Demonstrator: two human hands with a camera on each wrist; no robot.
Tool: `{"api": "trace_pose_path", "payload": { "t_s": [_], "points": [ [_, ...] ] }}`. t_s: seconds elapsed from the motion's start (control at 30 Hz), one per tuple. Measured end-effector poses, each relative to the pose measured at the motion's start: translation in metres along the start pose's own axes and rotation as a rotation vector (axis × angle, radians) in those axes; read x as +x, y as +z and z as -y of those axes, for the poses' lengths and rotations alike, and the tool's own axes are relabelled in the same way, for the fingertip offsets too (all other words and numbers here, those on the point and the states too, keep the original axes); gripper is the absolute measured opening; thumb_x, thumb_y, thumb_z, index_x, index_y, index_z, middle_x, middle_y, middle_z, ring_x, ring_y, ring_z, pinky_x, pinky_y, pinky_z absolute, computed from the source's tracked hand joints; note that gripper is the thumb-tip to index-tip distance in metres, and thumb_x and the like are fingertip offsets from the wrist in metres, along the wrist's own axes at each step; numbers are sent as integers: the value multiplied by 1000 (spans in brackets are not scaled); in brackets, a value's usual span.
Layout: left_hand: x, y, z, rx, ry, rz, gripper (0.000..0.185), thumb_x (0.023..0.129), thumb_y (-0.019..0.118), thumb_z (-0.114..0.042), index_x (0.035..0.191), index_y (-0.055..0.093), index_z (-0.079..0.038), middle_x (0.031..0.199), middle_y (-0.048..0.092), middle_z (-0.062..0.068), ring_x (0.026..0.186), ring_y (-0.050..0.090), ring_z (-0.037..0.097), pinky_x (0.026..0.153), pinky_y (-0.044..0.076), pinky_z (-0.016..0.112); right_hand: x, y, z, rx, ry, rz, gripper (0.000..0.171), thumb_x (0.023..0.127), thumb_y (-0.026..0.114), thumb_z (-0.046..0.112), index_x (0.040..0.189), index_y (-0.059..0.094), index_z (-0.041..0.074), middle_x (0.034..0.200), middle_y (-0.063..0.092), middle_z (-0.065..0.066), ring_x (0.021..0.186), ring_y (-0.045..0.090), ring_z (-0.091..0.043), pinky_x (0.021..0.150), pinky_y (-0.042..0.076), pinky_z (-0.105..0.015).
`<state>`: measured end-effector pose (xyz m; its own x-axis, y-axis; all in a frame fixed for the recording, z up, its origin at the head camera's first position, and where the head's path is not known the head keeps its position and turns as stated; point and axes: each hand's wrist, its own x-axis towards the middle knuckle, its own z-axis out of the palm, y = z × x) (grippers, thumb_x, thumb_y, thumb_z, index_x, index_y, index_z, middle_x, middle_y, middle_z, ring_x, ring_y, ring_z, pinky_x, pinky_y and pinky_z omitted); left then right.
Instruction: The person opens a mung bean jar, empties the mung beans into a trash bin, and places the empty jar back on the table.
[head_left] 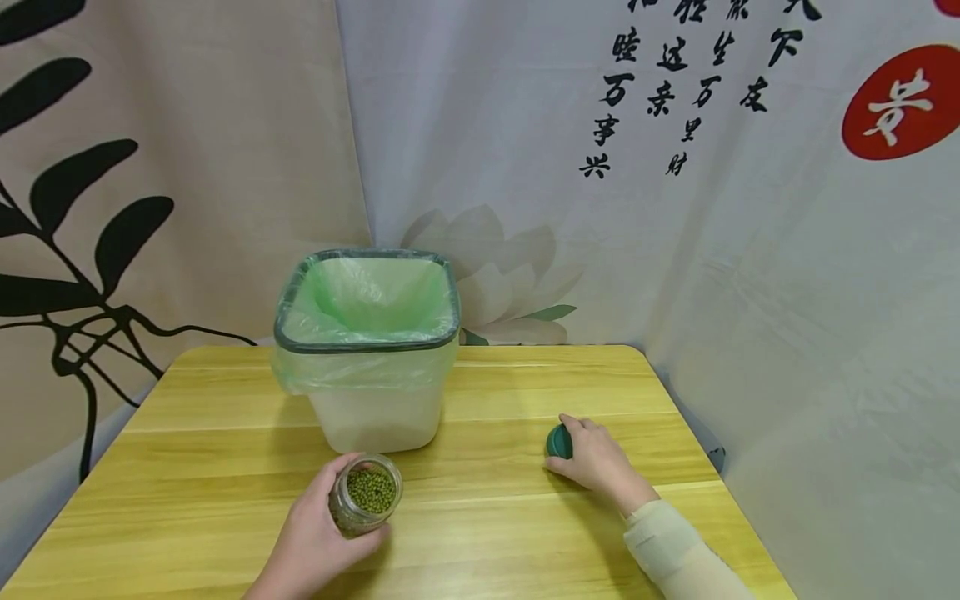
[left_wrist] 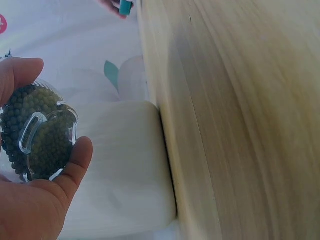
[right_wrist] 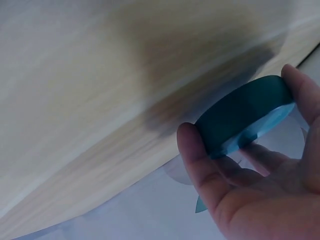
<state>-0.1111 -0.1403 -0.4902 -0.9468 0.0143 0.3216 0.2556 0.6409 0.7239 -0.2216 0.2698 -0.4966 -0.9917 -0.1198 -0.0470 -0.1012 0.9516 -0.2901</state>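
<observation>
A clear glass jar of small green beans, which look like mung beans, stands uncapped at the front of the table. My left hand grips it around the side, thumb and fingers on opposite sides; in the left wrist view the beans show through the jar's glass. Farther right, my right hand pinches a dark green round lid by its rim. The right wrist view has this lid tilted close to the tabletop; whether it touches the wood I cannot tell.
Behind the jar stands a whitish bin with a dark rim, lined with a translucent green bag. All of this is on a wooden table. Printed cloth hangs behind and beside the table's far edge.
</observation>
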Motion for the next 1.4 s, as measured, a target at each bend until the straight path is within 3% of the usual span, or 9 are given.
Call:
{"api": "trace_pose_path", "payload": {
  "t_s": [0.63,1.4],
  "points": [
    [1,-2,-1,-14,-32,35,99,63,104,-31,147,54,-17,137,69,5,122,66,25,98,57,47,0,3,-2,-67,20,54,91,90,83,49,161,46,7,147,59,-31,128,58,-56,98,56,-67],
    [3,-13,2,-3,-18,72,99,65,104,-30,149,53,-14,139,68,9,124,66,31,98,56,54,1,6,-3,-82,21,74,90,91,82,51,161,45,7,147,59,-30,129,57,-55,100,56,-67]
  ]
}}
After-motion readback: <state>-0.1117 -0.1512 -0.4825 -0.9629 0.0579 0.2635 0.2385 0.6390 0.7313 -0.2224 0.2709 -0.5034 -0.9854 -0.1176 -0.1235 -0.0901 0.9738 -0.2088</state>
